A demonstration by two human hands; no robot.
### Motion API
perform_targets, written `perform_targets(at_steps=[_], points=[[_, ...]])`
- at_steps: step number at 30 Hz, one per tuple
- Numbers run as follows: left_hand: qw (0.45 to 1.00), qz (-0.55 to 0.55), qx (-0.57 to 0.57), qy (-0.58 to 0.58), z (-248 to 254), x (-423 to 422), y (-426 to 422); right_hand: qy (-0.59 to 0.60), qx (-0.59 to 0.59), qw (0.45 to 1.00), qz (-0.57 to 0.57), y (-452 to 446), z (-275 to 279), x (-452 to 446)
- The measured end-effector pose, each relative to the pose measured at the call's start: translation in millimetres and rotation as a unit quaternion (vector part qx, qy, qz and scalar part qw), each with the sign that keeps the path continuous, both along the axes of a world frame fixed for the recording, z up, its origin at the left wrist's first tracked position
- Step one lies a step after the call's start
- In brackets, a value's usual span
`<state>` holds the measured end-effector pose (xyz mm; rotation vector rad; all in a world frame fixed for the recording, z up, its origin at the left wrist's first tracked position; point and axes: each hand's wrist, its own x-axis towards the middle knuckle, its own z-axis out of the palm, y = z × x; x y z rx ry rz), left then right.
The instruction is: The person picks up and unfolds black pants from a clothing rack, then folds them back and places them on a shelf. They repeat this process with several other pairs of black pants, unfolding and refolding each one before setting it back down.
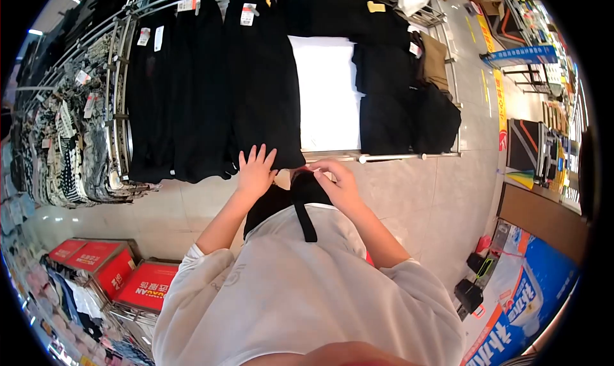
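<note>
Black trousers [262,91] with a price tag [248,14] lie flat on the display rack, their lower end at its front edge. My left hand [257,172] rests on that lower end, palm down, with the fingers spread. At the corner of the same trousers is my right hand [335,179], its thumb and fingers bent together near the hem. What it pinches there is too small to make out. More black garments [198,97] lie side by side to the left. A white sheet or board [327,91] shows right of the trousers.
Folded black clothes [390,78] and a brown item [435,62] are on the rack's right part. Patterned clothes [70,135] hang at the left. Red boxes [150,286] stand at the lower left. Blue and white packages [531,295] are at the lower right. The metal rail [390,157] edges the rack.
</note>
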<state>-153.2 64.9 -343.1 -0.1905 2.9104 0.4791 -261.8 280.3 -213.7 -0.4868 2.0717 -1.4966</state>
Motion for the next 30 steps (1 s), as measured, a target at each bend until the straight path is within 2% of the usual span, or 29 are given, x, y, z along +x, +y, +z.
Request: perform_targets(at_steps=[4,6,8,9,10,11,12,16,17,18,19,20,21,22,29,30], points=[[0.999,0.018,-0.029,-0.005,13.8,18.9,12.3,0.158,-0.119,0.976,0.088,-2.8,139.7,-0.1],[0.999,0.007,-0.035,0.008,25.7,22.7,21.2,0.278,-0.243,0.915,0.161,0.9,195.6,-7.9],[0.999,0.005,-0.027,0.036,36.5,23.6,41.5,0.117,-0.366,0.888,0.253,10.1,252.1,-12.5],[0.999,0.007,-0.003,0.034,57.3,19.7,54.9,0.140,-0.408,0.862,0.265,16.9,271.9,-14.7],[1.000,0.007,-0.010,0.029,63.6,15.9,68.9,0.169,-0.450,0.831,0.281,22.0,281.2,-20.8],[0.999,0.015,0.007,0.034,67.6,5.0,79.0,0.173,-0.459,0.826,0.279,23.2,278.1,-27.7],[0.999,0.024,0.027,0.033,72.3,-0.6,90.5,0.199,-0.520,0.793,0.249,21.3,273.6,-31.5],[0.998,0.045,0.035,0.029,78.3,-50.9,133.3,0.305,-0.710,0.622,0.122,31.4,262.5,-76.9],[0.998,0.047,0.033,0.021,78.4,-65.0,143.2,0.306,-0.711,0.623,0.117,55.9,265.7,-94.3],[0.998,0.046,0.031,0.016,79.8,-79.7,151.8,0.255,-0.568,0.768,0.151,88.9,271.7,-111.0],[0.999,0.040,0.024,0.014,81.4,-93.1,160.3,0.189,-0.400,0.878,0.180,112.2,273.1,-126.2],[0.999,0.033,0.017,0.014,82.9,-107.7,168.6,0.186,-0.402,0.879,0.179,120.1,269.1,-140.0],[0.999,0.024,0.013,0.032,87.7,-120.0,176.0,0.303,-0.330,0.889,0.095,123.4,264.7,-151.3],[0.999,0.023,0.012,0.025,90.5,-131.2,184.1,0.411,-0.249,0.877,0.009,129.2,260.8,-161.9],[0.999,0.045,0.028,0.000,99.8,-168.9,206.5,0.325,-0.357,0.876,0.005,164.4,236.9,-217.9],[0.998,0.048,0.029,-0.016,100.2,-171.2,208.5,0.346,-0.423,0.837,0.017,158.1,232.8,-229.4]])
